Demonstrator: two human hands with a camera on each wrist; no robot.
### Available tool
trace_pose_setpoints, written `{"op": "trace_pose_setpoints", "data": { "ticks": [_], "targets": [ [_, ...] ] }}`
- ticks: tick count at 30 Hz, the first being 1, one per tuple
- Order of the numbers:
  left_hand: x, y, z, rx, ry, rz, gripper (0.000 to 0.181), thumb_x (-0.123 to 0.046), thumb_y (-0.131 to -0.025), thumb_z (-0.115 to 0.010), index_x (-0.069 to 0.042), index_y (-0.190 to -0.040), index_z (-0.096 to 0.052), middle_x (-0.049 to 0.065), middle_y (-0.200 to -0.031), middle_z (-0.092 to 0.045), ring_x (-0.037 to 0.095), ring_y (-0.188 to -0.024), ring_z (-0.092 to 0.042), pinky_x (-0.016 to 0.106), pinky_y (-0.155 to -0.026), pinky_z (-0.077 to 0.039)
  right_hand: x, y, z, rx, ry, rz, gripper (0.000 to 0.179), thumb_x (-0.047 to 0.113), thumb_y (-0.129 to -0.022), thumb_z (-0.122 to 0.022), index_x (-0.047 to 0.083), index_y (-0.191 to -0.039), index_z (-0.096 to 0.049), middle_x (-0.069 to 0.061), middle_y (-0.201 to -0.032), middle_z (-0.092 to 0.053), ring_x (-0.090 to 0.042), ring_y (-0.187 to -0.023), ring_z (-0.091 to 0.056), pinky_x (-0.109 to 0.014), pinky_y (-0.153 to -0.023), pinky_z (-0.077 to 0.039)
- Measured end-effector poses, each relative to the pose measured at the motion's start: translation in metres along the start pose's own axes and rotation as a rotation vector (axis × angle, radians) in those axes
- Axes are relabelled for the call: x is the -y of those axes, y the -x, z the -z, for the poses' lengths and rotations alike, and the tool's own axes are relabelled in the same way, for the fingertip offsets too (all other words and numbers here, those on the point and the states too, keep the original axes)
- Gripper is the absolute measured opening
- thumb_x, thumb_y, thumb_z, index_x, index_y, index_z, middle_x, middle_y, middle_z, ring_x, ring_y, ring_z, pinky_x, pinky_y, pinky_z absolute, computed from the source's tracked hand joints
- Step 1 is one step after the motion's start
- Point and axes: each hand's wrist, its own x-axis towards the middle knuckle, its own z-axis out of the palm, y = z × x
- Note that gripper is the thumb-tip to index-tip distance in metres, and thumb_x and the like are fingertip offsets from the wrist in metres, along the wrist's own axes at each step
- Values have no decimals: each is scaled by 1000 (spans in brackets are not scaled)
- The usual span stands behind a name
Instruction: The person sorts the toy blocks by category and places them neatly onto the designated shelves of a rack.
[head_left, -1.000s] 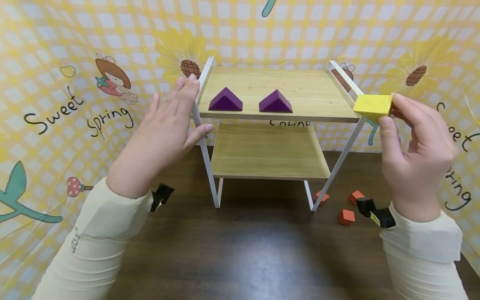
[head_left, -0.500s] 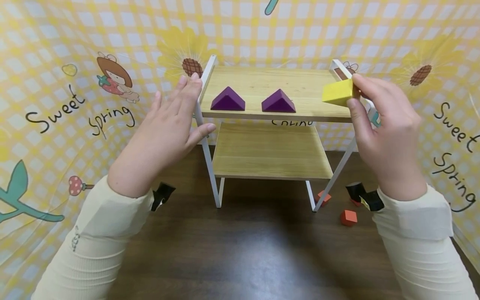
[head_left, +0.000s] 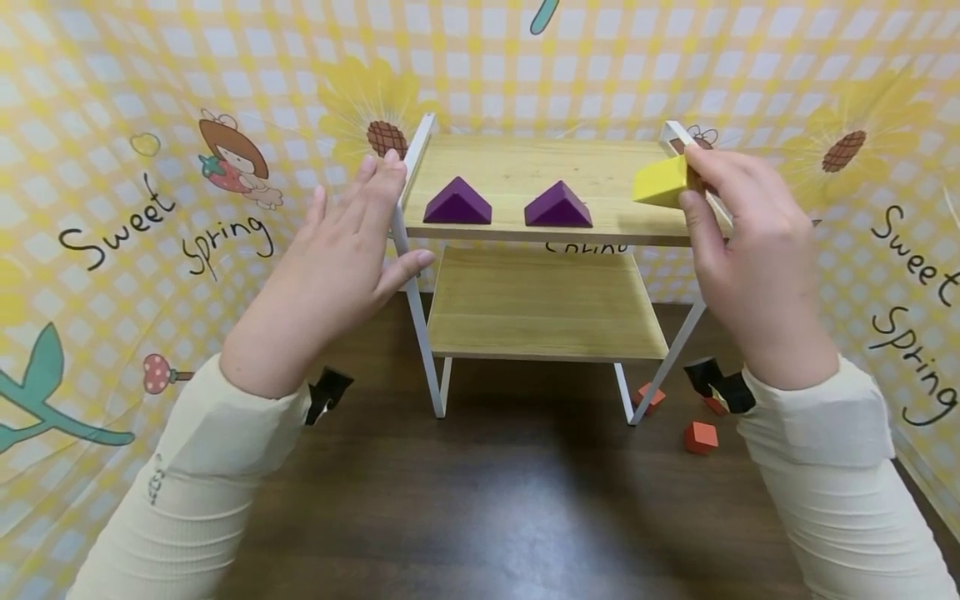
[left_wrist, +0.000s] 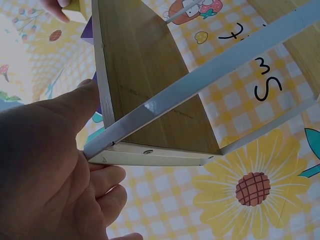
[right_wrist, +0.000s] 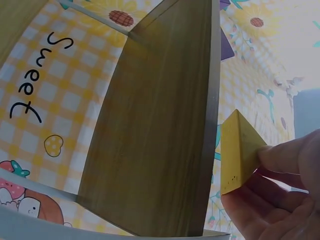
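At the upper shelf's (head_left: 613, 160) three o'clock, the right hand (head_left: 759, 254) pinches one yellow block (head_left: 658, 182) between its fingers, just swung inward from beyond that end; it now hangs above the same shelf as two purple blocks (head_left: 558, 207), apparently not yet resting. At nine o'clock, the left hand's (head_left: 322, 262) fingers extend, thumb apart, beside the white frame (head_left: 424, 350); contact is unclear. Three red blocks (head_left: 701, 437), one mostly hidden, lie on the floor (head_left: 480, 500) at five o'clock.
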Motion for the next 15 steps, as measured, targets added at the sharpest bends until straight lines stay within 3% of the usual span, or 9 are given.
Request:
{"op": "trace_pose_setpoints", "data": {
  "ticks": [7, 15],
  "targets": [
    [0, 1, 0, 0, -15, 3, 81, -44, -107, -46, -9, -163, 1, 7, -170, 0, 21, -156, 5, 57, -122, 4, -6, 1, 1, 106, 61, 67, 30, 3, -101, -60, -8, -129, -64, -27, -120, -66, -39, -109, -63, -46, -98, -50],
    [0, 1, -1, -13, -13, -8, 82, -43, -107, -48, -9, -163, 1, 9, -170, -2, 20, -156, 5, 59, -122, 3, -5, 5, -3, 129, 25, 8, 32, -1, -99, -61, -5, -130, -65, -23, -124, -66, -38, -110, -64, -51, -96, -50]
  ]
}}
